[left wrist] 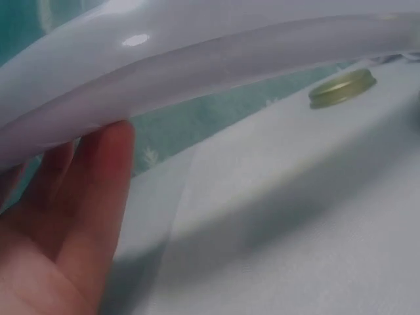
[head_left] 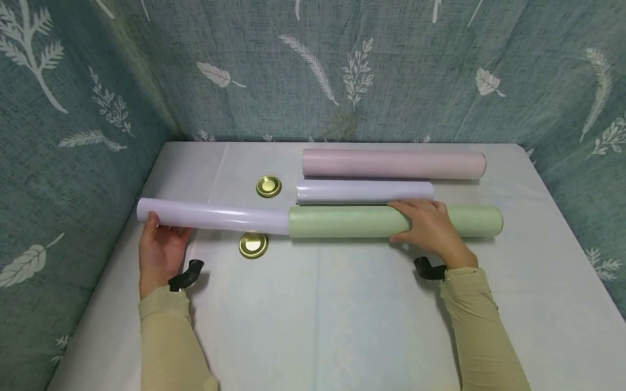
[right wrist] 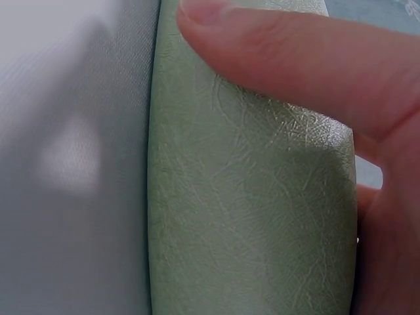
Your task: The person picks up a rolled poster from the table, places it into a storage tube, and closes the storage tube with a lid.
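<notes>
A glossy pale lavender roll (head_left: pixel 220 216) reaches from the left into the open end of a light green tube (head_left: pixel 352 221); its inner part is hidden there. Near the roll's outer end, my left hand (head_left: pixel 162 252) holds it from below, thumb at the front and fingers (left wrist: pixel 108 164) against the underside. The roll's left end is raised above the table. My right hand (head_left: pixel 430 231) grips the green tube from above, right of its middle, with the thumb (right wrist: pixel 262 52) across the leathery surface. The green tube lies on the table.
Behind the green tube lie a shorter pale roll (head_left: pixel 364 192) and a pink tube (head_left: pixel 391 164). Two gold metal lids stand left of them, one farther back (head_left: pixel 268 186) and one partly below the roll (head_left: pixel 253 247). Patterned green cloth (head_left: pixel 274 108) borders the white table (head_left: pixel 313 315).
</notes>
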`<state>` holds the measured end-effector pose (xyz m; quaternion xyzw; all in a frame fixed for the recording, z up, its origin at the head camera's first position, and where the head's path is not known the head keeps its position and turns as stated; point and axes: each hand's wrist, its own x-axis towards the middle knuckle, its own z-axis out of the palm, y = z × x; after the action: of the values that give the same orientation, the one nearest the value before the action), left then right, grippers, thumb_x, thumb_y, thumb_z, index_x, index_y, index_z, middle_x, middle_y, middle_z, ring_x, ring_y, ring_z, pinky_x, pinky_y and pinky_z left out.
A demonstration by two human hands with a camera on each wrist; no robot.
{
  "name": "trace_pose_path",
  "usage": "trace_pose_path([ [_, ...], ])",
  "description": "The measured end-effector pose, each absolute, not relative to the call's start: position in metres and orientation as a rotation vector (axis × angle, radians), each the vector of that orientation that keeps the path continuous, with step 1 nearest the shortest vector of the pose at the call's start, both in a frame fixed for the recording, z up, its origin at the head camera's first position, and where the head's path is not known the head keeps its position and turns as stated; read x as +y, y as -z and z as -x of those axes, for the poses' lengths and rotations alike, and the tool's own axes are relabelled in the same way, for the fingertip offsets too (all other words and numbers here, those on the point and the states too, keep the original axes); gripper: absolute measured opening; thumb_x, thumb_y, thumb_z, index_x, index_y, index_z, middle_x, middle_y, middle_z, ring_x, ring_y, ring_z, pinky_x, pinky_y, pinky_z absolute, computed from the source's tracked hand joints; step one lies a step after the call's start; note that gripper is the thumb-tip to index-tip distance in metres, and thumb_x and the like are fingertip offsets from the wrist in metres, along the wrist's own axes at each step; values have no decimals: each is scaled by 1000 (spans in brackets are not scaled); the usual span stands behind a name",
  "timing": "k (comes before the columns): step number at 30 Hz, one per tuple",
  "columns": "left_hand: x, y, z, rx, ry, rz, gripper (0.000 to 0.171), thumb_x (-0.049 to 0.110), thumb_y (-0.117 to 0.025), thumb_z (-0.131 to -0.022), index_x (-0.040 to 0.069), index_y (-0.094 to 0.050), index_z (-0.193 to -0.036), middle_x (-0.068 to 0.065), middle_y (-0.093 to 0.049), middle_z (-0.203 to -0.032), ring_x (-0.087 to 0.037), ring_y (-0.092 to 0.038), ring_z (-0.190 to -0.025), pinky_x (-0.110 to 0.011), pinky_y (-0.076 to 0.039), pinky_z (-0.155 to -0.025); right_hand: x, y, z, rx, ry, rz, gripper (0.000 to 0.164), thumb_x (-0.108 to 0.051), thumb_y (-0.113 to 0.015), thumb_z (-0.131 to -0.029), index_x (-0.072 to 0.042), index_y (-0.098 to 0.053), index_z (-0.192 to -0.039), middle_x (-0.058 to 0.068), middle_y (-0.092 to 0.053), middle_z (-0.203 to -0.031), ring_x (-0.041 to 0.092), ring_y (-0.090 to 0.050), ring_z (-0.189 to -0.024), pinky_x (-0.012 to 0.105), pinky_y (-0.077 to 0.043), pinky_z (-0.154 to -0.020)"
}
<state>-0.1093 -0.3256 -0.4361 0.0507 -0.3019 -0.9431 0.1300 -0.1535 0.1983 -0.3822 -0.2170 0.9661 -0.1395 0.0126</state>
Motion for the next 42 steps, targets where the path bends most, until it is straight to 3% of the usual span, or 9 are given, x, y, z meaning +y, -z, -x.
trace_pose_path([
  [8,-324,436,111,-1154,2587,-128,49,9,-52,-90,29,-40,-132,-9,-31,-130,-31,-43,-113,-47,-39,-89,197,384,153,3029,404,663,82,-48,-78,-59,-23,-45,-131,8,-49,-125,29,-42,-115,52,-21,-90],
  [21,-318,429,114,-1335,2526,-159,49,7,-53,-89,22,-40,-134,-9,-33,-131,-30,-43,-112,-40,-43,-88,197,383,153,3045,423,660,82,-47,-78,-59,-24,-45,-131,7,-50,-124,27,-42,-114,51,-21,-90],
  [30,-304,419,116,-1698,2338,-246,55,20,-56,-88,30,-32,-137,-7,-26,-136,-29,-40,-116,-30,-47,-82,197,383,153,3024,403,640,83,-48,-77,-60,-25,-43,-132,7,-48,-125,27,-41,-115,51,-20,-90],
  [37,-293,412,119,-1789,2246,-368,54,24,-57,-88,23,-32,-136,-4,-28,-135,-25,-39,-115,-28,-48,-80,198,384,151,3031,431,647,83,-47,-78,-60,-25,-44,-132,7,-49,-125,28,-41,-115,51,-20,-91],
  [42,-288,409,120,-1882,2171,-417,53,29,-57,-87,24,-33,-135,-3,-30,-135,-24,-40,-114,-30,-47,-84,199,384,151,3034,438,658,83,-47,-78,-60,-25,-44,-132,7,-49,-125,28,-41,-115,51,-19,-91],
])
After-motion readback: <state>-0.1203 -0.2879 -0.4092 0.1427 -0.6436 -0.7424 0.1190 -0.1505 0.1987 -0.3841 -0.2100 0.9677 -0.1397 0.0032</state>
